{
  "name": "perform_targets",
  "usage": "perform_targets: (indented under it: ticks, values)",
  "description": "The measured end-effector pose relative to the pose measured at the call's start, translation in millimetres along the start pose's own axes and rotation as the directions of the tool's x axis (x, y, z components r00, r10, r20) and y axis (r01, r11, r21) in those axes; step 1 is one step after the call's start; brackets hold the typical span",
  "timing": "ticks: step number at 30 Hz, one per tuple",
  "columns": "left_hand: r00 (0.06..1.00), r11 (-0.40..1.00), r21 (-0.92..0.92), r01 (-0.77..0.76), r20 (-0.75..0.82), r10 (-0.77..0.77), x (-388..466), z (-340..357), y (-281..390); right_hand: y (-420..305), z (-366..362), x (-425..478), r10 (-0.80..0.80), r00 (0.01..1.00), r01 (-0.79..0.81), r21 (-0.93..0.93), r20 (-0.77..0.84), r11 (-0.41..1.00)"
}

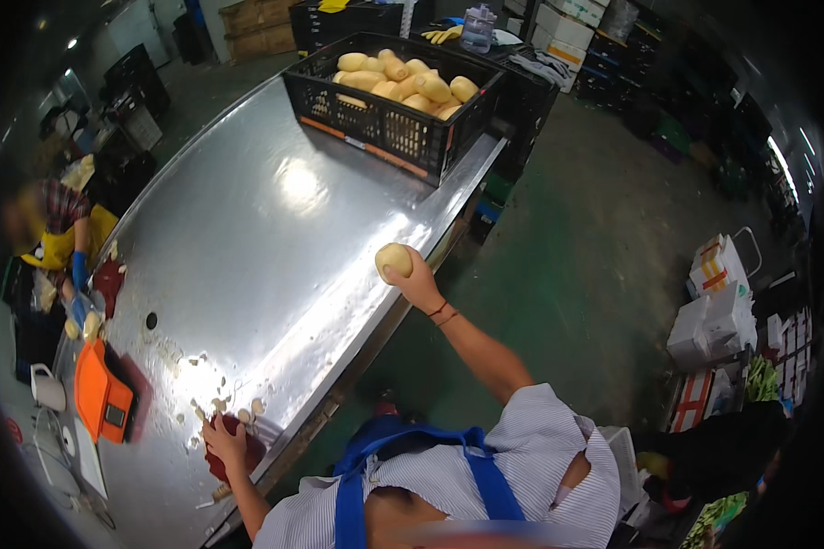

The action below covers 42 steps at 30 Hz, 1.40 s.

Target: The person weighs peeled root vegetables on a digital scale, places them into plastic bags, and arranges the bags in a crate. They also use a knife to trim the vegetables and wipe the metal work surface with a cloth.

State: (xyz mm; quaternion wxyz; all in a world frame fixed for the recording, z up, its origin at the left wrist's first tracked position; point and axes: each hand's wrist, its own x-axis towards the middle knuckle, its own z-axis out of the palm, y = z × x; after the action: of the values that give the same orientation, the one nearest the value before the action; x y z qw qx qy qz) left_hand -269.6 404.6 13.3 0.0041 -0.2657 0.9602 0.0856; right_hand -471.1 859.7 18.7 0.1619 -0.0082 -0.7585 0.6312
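Note:
In my right hand (420,283) is a pale yellow peeled vegetable (393,258), perhaps a squash, held above the near edge of the metal table (226,192). My left hand (226,442) rests with spread fingers on a dark red block or board (253,454) at the table's near left corner. Whether it grips the block is hard to tell. Small pale cut pieces (257,406) lie beside that hand. At the table's far end stands a black plastic crate (371,141), heaped with similar pale vegetables (432,86).
An orange scale (96,394) stands on the left side. Across the table, a person (69,226) in blue gloves handles pale vegetables in plastic near another dark red block (108,285). A bottle (478,29) and gloves (546,68) lie beyond the crate. White foam boxes (711,316) are stacked at right.

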Motion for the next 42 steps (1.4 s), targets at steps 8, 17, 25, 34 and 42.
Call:
perform_targets:
  ticks: [8,17,25,34,42]
  values:
    - [0.765,0.543,-0.604,-0.583,-0.185,0.616,31.3,52.5,303.9,97.1,-207.0,5.3,0.712,0.640,-0.640,0.714,0.291,0.284]
    - [0.405,0.191,-0.729,-0.657,-0.128,0.905,-33.0,87.7,673.3,165.8,-491.5,-11.8,0.892,0.451,-0.124,0.991,0.006,0.056]
    - [0.675,0.650,-0.190,-0.736,-0.279,0.683,80.6,-7.4,850.5,176.9,-613.3,125.3,0.718,0.678,-0.315,0.945,0.155,0.093]
    - [0.659,0.780,-0.520,-0.348,0.456,0.598,148.0,11.4,901.7,233.7,-662.8,236.1,0.629,0.749,-0.303,0.952,0.209,0.045]
    - [0.746,0.914,-0.369,-0.167,0.559,0.362,134.0,-25.3,912.3,280.8,-701.6,251.2,0.785,0.583,-0.443,0.892,0.210,0.090]
